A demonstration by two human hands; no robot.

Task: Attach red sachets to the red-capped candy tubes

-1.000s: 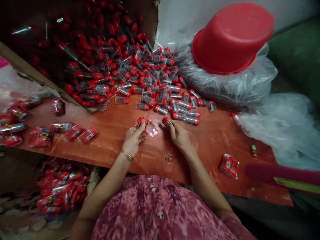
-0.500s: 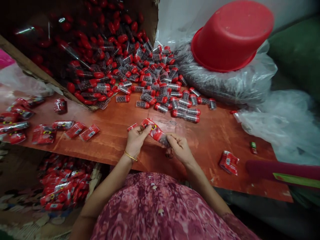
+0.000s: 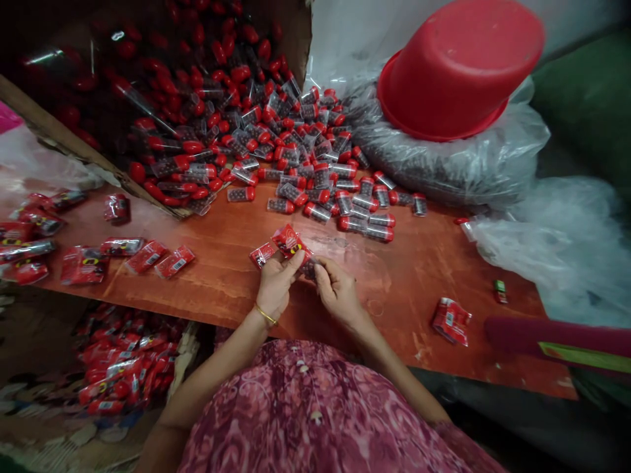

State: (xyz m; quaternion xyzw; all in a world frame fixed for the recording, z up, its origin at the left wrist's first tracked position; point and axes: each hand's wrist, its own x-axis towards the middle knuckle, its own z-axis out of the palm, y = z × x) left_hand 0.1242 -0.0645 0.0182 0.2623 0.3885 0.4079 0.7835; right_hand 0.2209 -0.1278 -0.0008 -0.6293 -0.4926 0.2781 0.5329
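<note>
Between my hands is a red printed packet (image 3: 290,242) joined with a clear tube of dark pellets (image 3: 309,268). My left hand (image 3: 276,288) is closed on the packet, thumb on its printed face. The thumb and fingers of my right hand (image 3: 338,290) pinch the near end of the tube. How far the tube sits inside the packet is partly hidden by my fingers. Just beyond my left hand, a second red packet (image 3: 262,255) lies on the orange-red tabletop (image 3: 394,289).
A cardboard box (image 3: 73,151) spills many red-capped tubes (image 3: 320,174) onto the table. Filled red packets (image 3: 83,265) lie at left, with more in a heap (image 3: 128,361) below. At right are a red tub (image 3: 458,72) on a plastic bag, another packet (image 3: 452,320) and a purple roll (image 3: 557,335).
Both hands have shifted, the right one leftward and closer to the left. The packet now stands more upright, and less of the tube shows between my hands.
</note>
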